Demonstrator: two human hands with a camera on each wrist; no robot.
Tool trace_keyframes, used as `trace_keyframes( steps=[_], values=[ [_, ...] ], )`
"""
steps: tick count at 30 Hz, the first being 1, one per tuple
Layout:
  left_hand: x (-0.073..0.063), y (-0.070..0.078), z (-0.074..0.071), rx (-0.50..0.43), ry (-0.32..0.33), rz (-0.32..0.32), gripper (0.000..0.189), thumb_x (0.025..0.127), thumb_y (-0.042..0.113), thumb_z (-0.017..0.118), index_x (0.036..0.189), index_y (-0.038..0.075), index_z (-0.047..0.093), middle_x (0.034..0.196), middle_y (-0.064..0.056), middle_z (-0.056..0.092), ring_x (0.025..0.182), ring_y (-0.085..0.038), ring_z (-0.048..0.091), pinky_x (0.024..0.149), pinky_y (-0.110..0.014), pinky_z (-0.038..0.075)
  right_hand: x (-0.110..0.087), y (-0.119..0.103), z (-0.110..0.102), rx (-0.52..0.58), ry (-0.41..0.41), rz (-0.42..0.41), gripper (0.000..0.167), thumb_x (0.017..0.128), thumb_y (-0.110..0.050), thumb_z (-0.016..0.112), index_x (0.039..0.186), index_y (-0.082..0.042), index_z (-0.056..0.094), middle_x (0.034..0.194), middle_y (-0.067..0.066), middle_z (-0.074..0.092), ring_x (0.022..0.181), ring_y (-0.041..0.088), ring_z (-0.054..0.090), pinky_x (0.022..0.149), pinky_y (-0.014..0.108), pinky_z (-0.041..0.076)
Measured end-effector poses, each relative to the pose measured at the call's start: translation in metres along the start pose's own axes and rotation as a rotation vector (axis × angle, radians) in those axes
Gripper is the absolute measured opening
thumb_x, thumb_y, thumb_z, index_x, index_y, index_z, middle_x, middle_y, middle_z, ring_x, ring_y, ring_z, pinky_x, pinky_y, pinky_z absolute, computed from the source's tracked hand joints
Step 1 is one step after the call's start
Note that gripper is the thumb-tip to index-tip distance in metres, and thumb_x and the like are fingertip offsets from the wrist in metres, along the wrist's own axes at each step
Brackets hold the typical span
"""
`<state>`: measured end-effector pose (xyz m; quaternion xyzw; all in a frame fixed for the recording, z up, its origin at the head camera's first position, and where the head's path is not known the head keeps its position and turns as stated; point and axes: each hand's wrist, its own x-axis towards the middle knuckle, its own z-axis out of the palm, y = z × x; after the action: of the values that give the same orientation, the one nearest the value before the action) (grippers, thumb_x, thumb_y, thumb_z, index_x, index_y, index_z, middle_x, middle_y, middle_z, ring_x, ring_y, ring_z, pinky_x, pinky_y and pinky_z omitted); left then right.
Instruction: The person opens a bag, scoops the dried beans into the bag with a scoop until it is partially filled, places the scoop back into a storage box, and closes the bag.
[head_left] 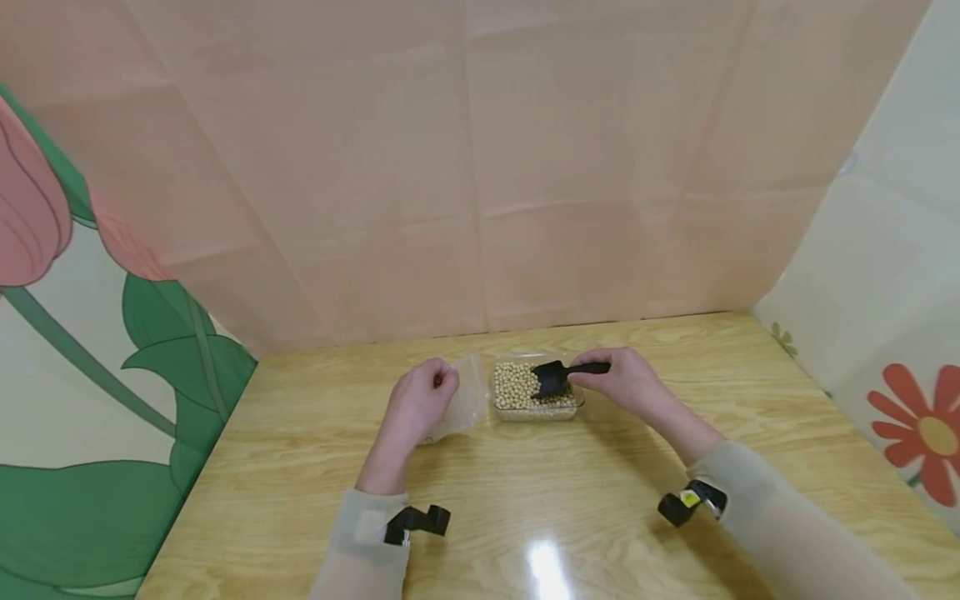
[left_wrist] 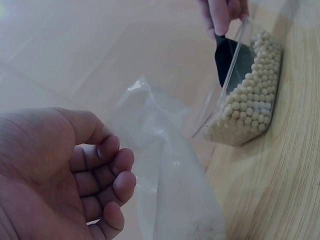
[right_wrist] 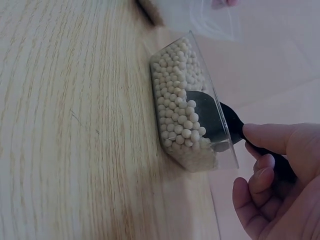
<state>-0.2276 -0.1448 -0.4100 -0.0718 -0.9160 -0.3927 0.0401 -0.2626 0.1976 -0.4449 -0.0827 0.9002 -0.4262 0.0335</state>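
Right hand [head_left: 630,379] grips black scoop [head_left: 552,380] in pale balls [head_left: 514,385]
Clear bag [head_left: 468,395] at the tub's [head_left: 536,414] nine o'clock; left hand [head_left: 418,398] curled, its hold unclear.

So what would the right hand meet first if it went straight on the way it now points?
Probably the clear container: the black scoop in the right hand reaches in among its pale beads. The hand's exact gap to the rim is unclear.
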Motion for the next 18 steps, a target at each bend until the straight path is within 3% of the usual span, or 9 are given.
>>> trace_keyframes(
  steps=[9,18],
  values=[
    [0.0,-0.001,-0.001,0.005,-0.006,-0.004,0.022,0.112,0.021,0.057,0.097,0.012,0.071,0.079,-0.003,0.061,0.069,-0.02,0.055,0.064,-0.036,0.046,0.004,0.004,0.01,0.038,-0.015,0.018,0.043,0.101,-0.041,0.083,0.133,-0.013,0.08,0.147,0.019,0.068,0.121,0.03,0.063,0.092,0.042,0.051],
    [0.0,-0.002,0.0,-0.001,0.001,0.005,0.022,0.111,0.021,0.057,0.096,0.012,0.07,0.078,-0.002,0.06,0.069,-0.02,0.054,0.063,-0.036,0.045,0.007,0.015,0.021,0.136,-0.043,0.077,0.045,0.101,-0.042,0.083,0.137,-0.015,0.078,0.149,0.017,0.067,0.134,0.036,0.062,0.109,0.054,0.051]
  ],
)
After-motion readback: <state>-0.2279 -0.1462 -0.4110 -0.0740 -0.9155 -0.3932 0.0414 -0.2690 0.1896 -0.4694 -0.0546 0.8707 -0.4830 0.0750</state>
